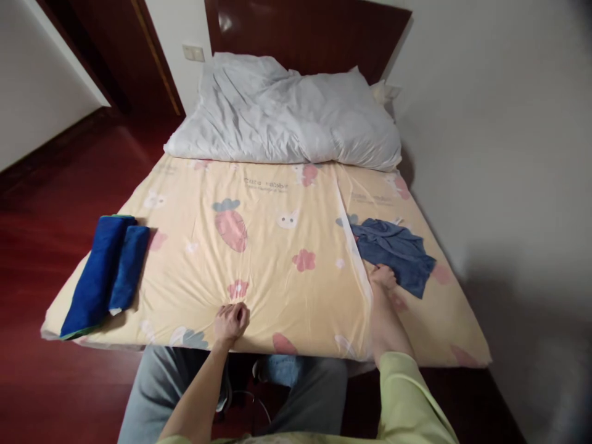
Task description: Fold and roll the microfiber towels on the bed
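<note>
My left hand [232, 320] is closed in a fist and presses down on the yellow bed sheet [268, 280] near the bed's front edge. Creases in the sheet fan out from under it. Farther right, my right hand [383, 277] reaches forward with its fingers curled at the near left edge of a crumpled grey-blue cloth [393, 246]. Part of that cloth lies under or in the fingers, and the fingertips are hidden. The sheet carries printed carrots, rabbits and flowers, with a pale strip running lengthwise just left of the right hand.
Two blue rolled or folded towels [99, 271] lie on the bed's left side. A bunched white quilt [296, 117] covers the head end, before a dark wooden headboard [305, 31]. A white wall [499, 154] runs along the right; a red floor [41, 246] is at left.
</note>
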`<state>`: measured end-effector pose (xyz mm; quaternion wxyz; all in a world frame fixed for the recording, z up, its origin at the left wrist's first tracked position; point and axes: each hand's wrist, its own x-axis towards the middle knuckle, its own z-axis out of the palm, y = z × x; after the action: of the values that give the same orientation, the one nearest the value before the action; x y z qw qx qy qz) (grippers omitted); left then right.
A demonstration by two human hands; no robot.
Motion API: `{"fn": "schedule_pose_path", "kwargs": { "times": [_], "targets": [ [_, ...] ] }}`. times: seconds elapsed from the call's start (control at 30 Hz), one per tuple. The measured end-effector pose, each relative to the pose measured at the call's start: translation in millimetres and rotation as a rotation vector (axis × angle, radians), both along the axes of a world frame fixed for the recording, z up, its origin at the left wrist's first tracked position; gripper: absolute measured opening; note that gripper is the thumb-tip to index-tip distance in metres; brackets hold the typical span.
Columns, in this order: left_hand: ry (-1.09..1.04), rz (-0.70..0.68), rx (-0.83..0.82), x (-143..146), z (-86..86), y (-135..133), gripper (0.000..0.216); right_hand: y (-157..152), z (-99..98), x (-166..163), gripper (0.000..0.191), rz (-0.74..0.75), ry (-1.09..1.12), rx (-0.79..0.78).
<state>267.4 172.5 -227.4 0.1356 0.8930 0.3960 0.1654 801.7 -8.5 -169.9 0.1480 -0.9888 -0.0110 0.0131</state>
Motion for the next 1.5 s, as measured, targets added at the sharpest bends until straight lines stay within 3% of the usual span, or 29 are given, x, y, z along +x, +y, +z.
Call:
{"fn": "schedule_pose_path", "kwargs": {
  "times": [0.13,0.27,0.4,0.53,0.7,0.83,0.87,0.97,1.03,1.17,1.27,1.33,1.4,1.5],
  "targets": [
    [0.016,0.012,-0.033,-0.1,-0.3,-0.7,0.027,-6.7,4.0,-1.3,0.028,0.062,-0.068,0.038],
    [0.016,0.012,-0.032,-0.2,-1.7,0.0,0.028,-18.4,9.9,-18.9,0.032,0.194,-0.197,0.194],
    [0.016,0.026,-0.022,1.3,-1.8,2.0,0.028,-29.5,31.2,-52.5,0.033,0.329,-0.272,0.359],
    [-0.011,0.022,-0.077,5.2,7.1,3.4,0.027,-35.6,69.6,-105.9,0.031,0.498,-0.417,0.557],
    [-0.099,0.064,-0.292,1.8,26.8,2.0,0.025,-34.2,119.4,-193.2,0.029,0.653,-0.523,0.717],
    [-0.128,-0.003,-0.382,-10.5,44.4,-18.0,0.016,-24.4,158.0,-274.4,0.027,0.886,-0.512,0.787],
    [-0.163,-0.041,-0.408,-13.3,50.8,-28.3,0.023,-20.7,168.6,-295.9,0.025,0.976,-0.506,0.788],
    [-0.402,-0.181,-0.460,-18.1,77.8,-68.7,0.066,-8.9,202.7,-358.9,0.019,1.255,-0.519,0.751],
    [-0.547,-0.226,-0.454,-20.2,101.6,-95.4,0.083,-2.8,225.6,-395.9,0.015,1.419,-0.553,0.694],
    [-0.815,-0.127,-0.339,-36.3,157.2,-119.1,0.070,0.1,264.0,-450.1,0.015,1.607,-0.643,0.563],
    [-1.075,-0.086,-0.044,-67.8,204.5,-106.6,0.072,-4.1,279.0,-477.3,0.019,1.652,-0.636,0.544],
    [-1.072,-0.154,0.172,-95.8,236.5,-92.4,0.080,-7.9,280.7,-493.2,0.019,1.672,-0.582,0.566],
    [-0.902,-0.348,0.302,-123.7,264.3,-79.7,0.067,-12.0,277.2,-508.5,0.020,1.694,-0.527,0.598],
    [-0.634,-0.696,0.290,-154.9,289.5,-66.8,0.040,-19.5,268.6,-527.3,0.020,1.745,-0.453,0.649]
  ]
}}
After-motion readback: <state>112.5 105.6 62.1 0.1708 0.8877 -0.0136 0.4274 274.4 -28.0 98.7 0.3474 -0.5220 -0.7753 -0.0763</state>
